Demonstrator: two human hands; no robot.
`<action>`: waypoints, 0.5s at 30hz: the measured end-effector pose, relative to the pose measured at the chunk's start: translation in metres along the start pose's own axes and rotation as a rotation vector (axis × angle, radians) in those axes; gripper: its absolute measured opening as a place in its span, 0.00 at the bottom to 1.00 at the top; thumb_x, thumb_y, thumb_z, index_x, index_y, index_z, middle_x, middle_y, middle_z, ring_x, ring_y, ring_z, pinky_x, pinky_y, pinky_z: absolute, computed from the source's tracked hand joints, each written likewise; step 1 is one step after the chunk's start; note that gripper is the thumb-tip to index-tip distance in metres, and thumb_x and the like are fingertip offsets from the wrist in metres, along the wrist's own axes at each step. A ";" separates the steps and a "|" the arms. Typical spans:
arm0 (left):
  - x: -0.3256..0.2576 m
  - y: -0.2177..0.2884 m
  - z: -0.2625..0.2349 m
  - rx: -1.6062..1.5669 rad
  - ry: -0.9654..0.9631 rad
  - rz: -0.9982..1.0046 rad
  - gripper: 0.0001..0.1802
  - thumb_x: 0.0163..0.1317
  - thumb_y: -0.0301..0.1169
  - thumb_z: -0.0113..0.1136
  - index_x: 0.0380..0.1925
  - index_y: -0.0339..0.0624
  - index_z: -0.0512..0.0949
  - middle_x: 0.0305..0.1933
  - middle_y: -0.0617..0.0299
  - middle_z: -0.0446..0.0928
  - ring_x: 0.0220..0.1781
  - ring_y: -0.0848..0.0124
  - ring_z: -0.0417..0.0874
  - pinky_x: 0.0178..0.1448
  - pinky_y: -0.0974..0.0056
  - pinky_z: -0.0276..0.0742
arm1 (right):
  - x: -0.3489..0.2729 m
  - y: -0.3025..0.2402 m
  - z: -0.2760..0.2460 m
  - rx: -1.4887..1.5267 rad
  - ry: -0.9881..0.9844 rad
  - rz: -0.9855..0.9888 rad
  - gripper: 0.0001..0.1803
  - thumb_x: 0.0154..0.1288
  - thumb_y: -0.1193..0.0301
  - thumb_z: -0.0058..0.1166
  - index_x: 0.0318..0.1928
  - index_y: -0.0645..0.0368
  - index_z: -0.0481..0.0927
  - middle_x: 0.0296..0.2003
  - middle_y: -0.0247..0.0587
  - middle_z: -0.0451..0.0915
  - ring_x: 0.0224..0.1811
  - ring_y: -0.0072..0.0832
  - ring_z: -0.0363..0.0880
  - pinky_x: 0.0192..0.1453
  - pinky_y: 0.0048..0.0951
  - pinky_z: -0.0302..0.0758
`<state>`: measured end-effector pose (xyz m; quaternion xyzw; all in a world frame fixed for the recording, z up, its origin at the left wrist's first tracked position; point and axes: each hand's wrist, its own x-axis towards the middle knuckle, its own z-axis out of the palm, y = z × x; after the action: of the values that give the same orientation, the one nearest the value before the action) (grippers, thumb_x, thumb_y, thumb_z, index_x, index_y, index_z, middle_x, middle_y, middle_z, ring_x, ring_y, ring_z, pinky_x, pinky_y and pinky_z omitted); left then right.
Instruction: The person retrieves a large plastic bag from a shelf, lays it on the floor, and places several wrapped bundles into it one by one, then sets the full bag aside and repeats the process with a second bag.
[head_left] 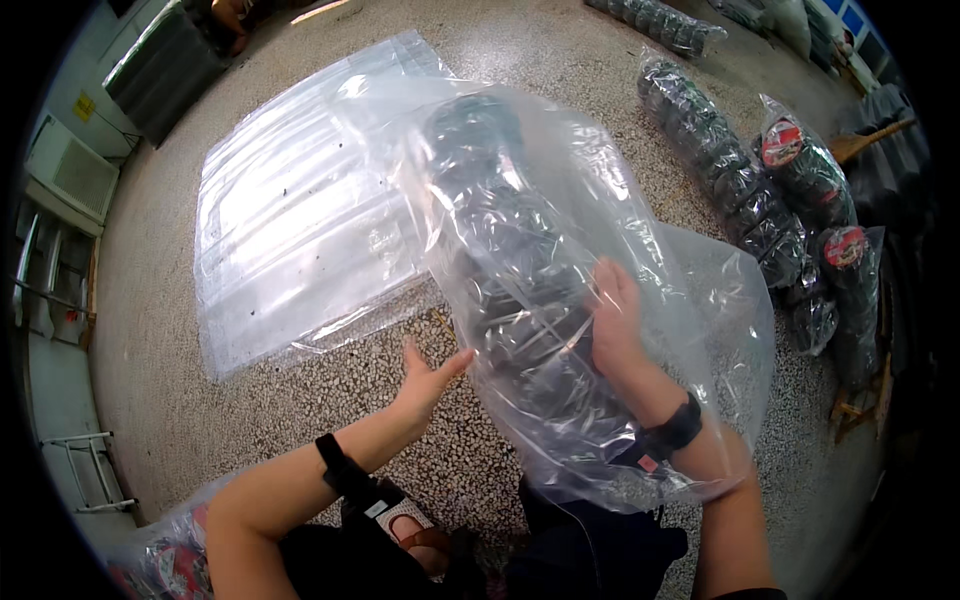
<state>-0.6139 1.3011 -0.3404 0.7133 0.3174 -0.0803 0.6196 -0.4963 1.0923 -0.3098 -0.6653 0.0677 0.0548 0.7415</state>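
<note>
A large clear plastic bag (625, 190) stretches in front of me, loose and wrinkled. Through its film shows a long stack of dark rounded items (520, 290), whose kind I cannot make out. My right hand (617, 320) lies along the right side of the stack, fingers stretched out, with film around the wrist and forearm. Beside the bag's left edge is my left hand (430, 380), its fingers apart and thumb pointing at the film; whether it touches is unclear. Nothing is held in it.
Flat clear plastic sheets (310, 210) lie on the speckled floor to the left. Wrapped dark rolls (720, 160) lie at the right, near bagged bundles with red labels (843, 247). A small metal ladder (88, 470) stands at the left wall. Another bagged bundle (165, 550) sits at lower left.
</note>
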 end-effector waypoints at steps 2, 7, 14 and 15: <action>0.008 -0.004 0.002 -0.184 -0.123 -0.182 0.27 0.65 0.41 0.52 0.57 0.33 0.64 0.51 0.48 0.70 0.52 0.61 0.72 0.59 0.60 0.67 | 0.004 -0.009 0.019 0.019 0.054 -0.021 0.12 0.70 0.60 0.46 0.37 0.54 0.74 0.30 0.24 0.68 0.31 0.15 0.65 0.37 0.19 0.65; -0.039 0.060 -0.030 0.544 -0.706 0.081 0.19 0.71 0.41 0.42 0.46 0.38 0.73 0.34 0.53 0.76 0.37 0.64 0.78 0.48 0.61 0.73 | 0.055 0.004 -0.031 0.082 0.266 -0.048 0.17 0.72 0.61 0.42 0.49 0.62 0.73 0.37 0.36 0.72 0.40 0.25 0.69 0.45 0.25 0.69; -0.052 0.070 -0.042 0.886 -1.093 0.348 0.17 0.65 0.42 0.47 0.41 0.41 0.75 0.31 0.48 0.78 0.35 0.53 0.81 0.42 0.53 0.75 | 0.124 0.007 -0.082 0.046 0.009 -0.486 0.17 0.71 0.60 0.41 0.47 0.60 0.74 0.42 0.39 0.75 0.46 0.27 0.72 0.50 0.28 0.70; -0.048 0.062 -0.042 0.947 -1.121 0.432 0.16 0.65 0.41 0.48 0.40 0.40 0.75 0.30 0.48 0.78 0.35 0.53 0.81 0.41 0.52 0.75 | 0.118 -0.009 -0.066 0.105 0.057 -0.460 0.17 0.72 0.60 0.41 0.46 0.60 0.75 0.41 0.39 0.76 0.45 0.27 0.72 0.50 0.28 0.70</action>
<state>-0.6294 1.3217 -0.2550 0.8016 -0.2592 -0.4348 0.3183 -0.3805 1.0246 -0.3280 -0.6249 -0.0618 -0.1381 0.7659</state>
